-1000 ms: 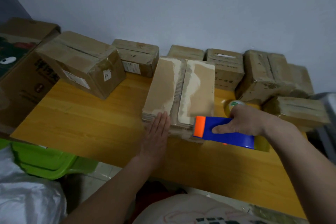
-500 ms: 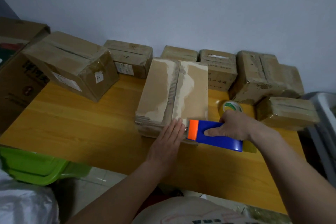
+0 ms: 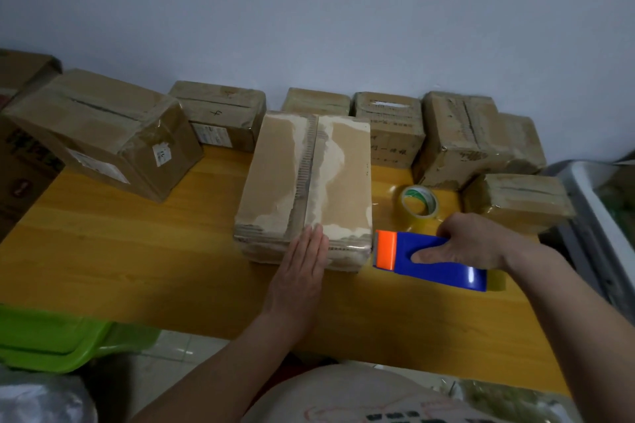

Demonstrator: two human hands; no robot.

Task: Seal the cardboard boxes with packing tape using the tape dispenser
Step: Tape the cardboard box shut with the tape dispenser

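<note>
On the wooden table (image 3: 137,251) the cardboard box (image 3: 302,182) lies mid-table, the left hand (image 3: 302,271) pressing flat with straight fingers on its near end, while just right the right hand (image 3: 470,244) grips the blue tape dispenser (image 3: 429,261), a tape roll (image 3: 420,201) beyond.
</note>
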